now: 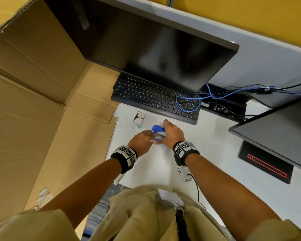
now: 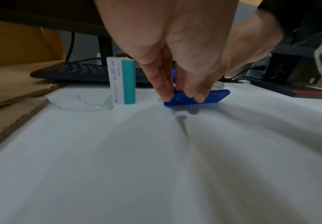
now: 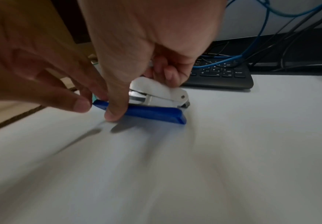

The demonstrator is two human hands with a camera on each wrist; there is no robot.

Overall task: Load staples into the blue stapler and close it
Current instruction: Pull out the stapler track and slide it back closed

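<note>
Gripping blue stapler (image 1: 158,129) with both hands on the desk (image 1: 207,150), mid-surface near the keyboard (image 1: 156,98): left hand (image 1: 142,139) pinches one end, right hand (image 1: 171,133) clamps the body. Long axis flat; heading unclear.

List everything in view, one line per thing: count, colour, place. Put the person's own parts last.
stapler: one, blue base with white upper part, on the white desk between both hands
staple box: one, white with teal band, standing upright left of the stapler
keyboard: one, black, beyond the stapler, under the monitor
monitor: one, black, screen dark, behind the keyboard
blue cable: one, coiled over the keyboard's right end
cardboard: brown, flattened, left of the desk
desk: one, white
left hand: fingers pinching the stapler's base at its near end
right hand: fingers curled over the stapler's white upper part
</note>
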